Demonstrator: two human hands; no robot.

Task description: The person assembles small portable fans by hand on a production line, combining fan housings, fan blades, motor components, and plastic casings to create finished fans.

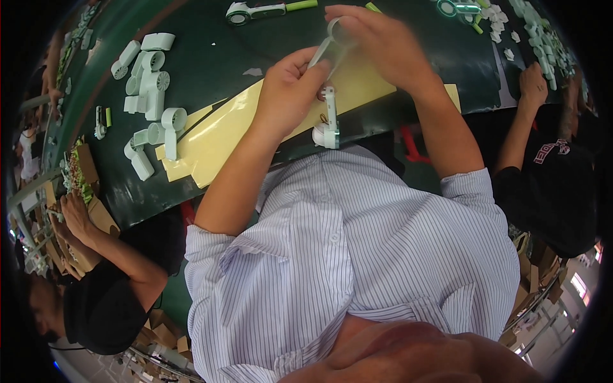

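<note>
A pale fan casing (321, 52) is held above the bench (211, 70), over the yellow sheets (233, 121) that are spread along its near edge. Its handle is pinched between the thumb and fingers of the left hand (288, 96). Its long axis is slanted, with the ring end pointed away from the near edge and leaned a little to the right. The ring is partly covered by the right hand (383, 48), which is blurred; whether it is gripped there or only touched cannot be told.

Below the hands, a white fan part (329, 118) is laid close to the near edge, its long axis set nearly square to that edge and its rounded end turned toward it. More pale casings (153, 96) are clustered toward the bench's left edge, pointed in various directions. A fan with a green piece (258, 11) is placed farther from the near edge, laid lengthwise.
</note>
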